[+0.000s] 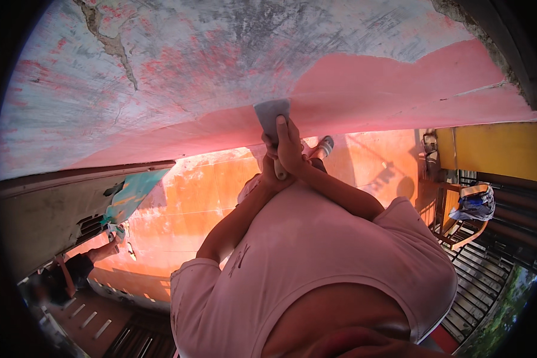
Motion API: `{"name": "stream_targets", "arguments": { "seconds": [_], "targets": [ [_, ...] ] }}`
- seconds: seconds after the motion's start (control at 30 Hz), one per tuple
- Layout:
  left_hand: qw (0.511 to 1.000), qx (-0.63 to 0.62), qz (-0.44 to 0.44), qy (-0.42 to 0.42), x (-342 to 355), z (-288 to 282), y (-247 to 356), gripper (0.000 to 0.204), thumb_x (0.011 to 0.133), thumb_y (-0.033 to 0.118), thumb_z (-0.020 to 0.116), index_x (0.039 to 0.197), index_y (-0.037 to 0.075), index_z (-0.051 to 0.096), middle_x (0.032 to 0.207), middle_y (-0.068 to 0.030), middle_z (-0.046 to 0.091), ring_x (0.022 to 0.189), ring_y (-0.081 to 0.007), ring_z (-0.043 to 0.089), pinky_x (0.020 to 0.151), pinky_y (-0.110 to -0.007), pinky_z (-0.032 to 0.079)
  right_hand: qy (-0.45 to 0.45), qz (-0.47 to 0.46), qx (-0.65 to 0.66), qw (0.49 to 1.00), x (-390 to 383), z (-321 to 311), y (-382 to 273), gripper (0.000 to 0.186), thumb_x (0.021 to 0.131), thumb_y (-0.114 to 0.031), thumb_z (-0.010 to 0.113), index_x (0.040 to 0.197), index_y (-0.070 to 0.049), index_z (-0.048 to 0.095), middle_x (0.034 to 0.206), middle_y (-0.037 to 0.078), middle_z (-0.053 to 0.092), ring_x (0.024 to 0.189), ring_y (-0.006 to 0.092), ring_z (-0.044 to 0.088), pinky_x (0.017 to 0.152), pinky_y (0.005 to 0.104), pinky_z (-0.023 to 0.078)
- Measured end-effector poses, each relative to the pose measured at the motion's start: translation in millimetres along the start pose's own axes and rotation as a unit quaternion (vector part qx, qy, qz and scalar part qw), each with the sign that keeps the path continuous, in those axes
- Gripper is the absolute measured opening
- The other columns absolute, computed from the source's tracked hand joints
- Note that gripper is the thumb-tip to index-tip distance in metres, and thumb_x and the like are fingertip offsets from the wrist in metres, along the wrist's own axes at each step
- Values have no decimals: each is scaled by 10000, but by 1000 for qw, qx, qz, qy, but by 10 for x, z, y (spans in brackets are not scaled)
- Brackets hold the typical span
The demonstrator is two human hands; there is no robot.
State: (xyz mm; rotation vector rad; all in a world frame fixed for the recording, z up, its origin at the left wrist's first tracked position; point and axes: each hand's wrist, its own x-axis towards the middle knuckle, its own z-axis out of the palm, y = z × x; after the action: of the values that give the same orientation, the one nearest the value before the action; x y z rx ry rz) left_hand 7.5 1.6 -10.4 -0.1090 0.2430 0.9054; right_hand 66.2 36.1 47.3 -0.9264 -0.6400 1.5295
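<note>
Both my hands are wrapped round the handle of a scraper point(272, 112) with a broad, flat grey blade. My right hand point(290, 148) is the higher one, with a finger stretched along the base of the blade. My left hand point(271, 170) closes round the handle lower down, partly covered by the right. The rounded handle end point(280, 169) pokes out below. The blade lies at the painted wall point(221, 71), near the border between its scraped grey-white part and smooth pink part; whether the edge touches cannot be made out.
Orange sunlit floor tiles point(203, 185) lie below. At the left stands a worn pale panel point(48, 209) with a teal cloth point(134, 194); beyond it another person's leg point(104, 252) shows. A wooden chair point(453, 221) holding cloth stands right, by black railings point(477, 280). The wall has a crack point(110, 45).
</note>
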Motion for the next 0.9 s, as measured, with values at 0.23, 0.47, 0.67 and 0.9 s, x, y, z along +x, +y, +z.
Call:
{"name": "stream_targets", "arguments": {
  "seconds": [0.23, 0.47, 0.67, 0.9],
  "targets": [
    [1000, 10, -2, 9, -22, -3, -15, 453, 984, 497, 413, 1208, 120, 526, 1027, -101, 583, 907, -255, 583, 888, -438, 467, -7, 22, -12, 1000, -11, 16, -50, 286, 1055, -344, 402, 1006, -73, 479, 627, 1, 452, 406, 34, 291, 329, 203, 214],
    [1000, -10, -10, -28, -71, 72, -144, 437, 984, 475, 416, 1195, 111, 536, 1044, -105, 586, 938, -257, 577, 926, -425, 452, 5, 9, -83, 997, -66, 4, -117, 313, 1051, -382, 401, 1006, -82, 477, 615, -3, 435, 389, 48, 283, 334, 215, 218],
    [999, 16, 29, -33, -93, 220, -287, 445, 990, 488, 425, 1199, 110, 531, 1035, -83, 581, 915, -234, 592, 910, -431, 466, -18, 14, -104, 994, -80, -91, -130, 310, 1061, -411, 386, 1013, -105, 403, 643, 9, 438, 394, 44, 291, 335, 220, 225],
    [998, 11, 43, -33, -107, 208, -379, 452, 982, 472, 435, 1236, 110, 526, 1067, -82, 571, 941, -227, 593, 921, -441, 464, -27, 55, -118, 991, -121, -157, -162, 294, 1050, -414, 433, 1056, -121, 413, 656, 0, 431, 425, 41, 292, 367, 214, 243]
  ]
}}
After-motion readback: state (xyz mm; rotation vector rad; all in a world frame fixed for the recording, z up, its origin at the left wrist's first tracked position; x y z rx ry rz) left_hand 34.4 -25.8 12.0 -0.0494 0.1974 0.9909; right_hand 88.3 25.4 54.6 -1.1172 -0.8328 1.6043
